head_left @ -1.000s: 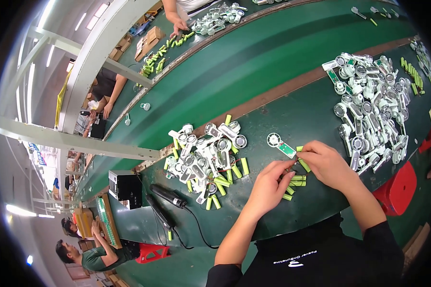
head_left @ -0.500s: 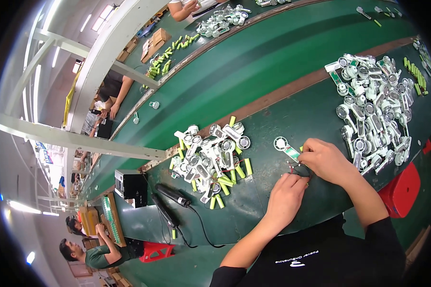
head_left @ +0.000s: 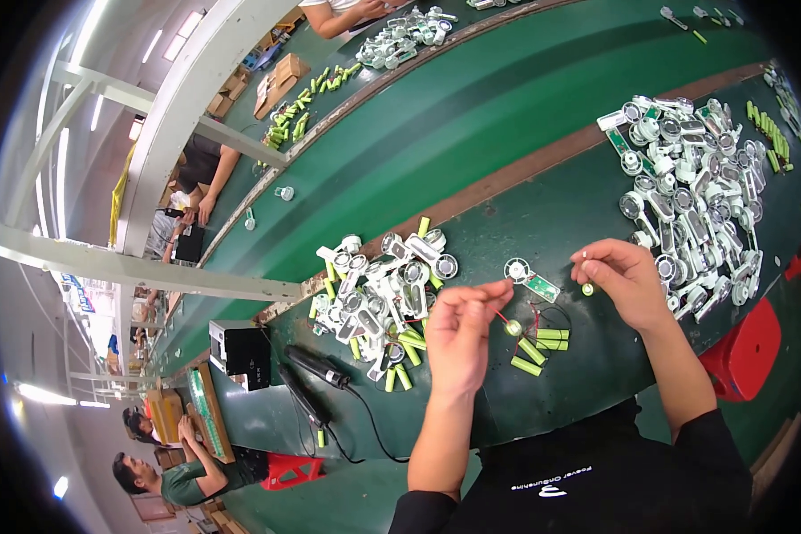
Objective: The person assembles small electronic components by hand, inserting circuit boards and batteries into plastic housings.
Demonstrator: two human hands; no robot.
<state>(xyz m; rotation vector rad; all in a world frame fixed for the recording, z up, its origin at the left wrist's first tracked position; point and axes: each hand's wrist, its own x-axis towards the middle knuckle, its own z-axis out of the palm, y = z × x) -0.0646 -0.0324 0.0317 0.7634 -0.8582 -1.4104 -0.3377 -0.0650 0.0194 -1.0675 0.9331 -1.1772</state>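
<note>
A small device with a round white fan-like head (head_left: 517, 271) and a bare green circuit board (head_left: 542, 287) lies on the table between my hands. Several light-green battery cells (head_left: 552, 340) with thin red and black wires lie just below it. My left hand (head_left: 461, 334) is left of the board, its fingertips pinched by a red wire (head_left: 501, 315) that runs to a cell seen end-on (head_left: 513, 328). To the right, my right hand (head_left: 621, 274) has its thumb and fingers closed, with a green battery cell (head_left: 587, 289) showing end-on under them.
A heap of white devices with cells (head_left: 378, 294) is at left, a larger heap (head_left: 685, 196) at right. Two black corded tools (head_left: 319, 365) and a black-and-white box (head_left: 240, 354) stand further left. A red stool (head_left: 746, 351) is at right. Co-workers sit across and at left.
My hands have moved apart from over the wires beside the board, the left one to the left and up, the right one to the right. The wired green cells now show between them.
</note>
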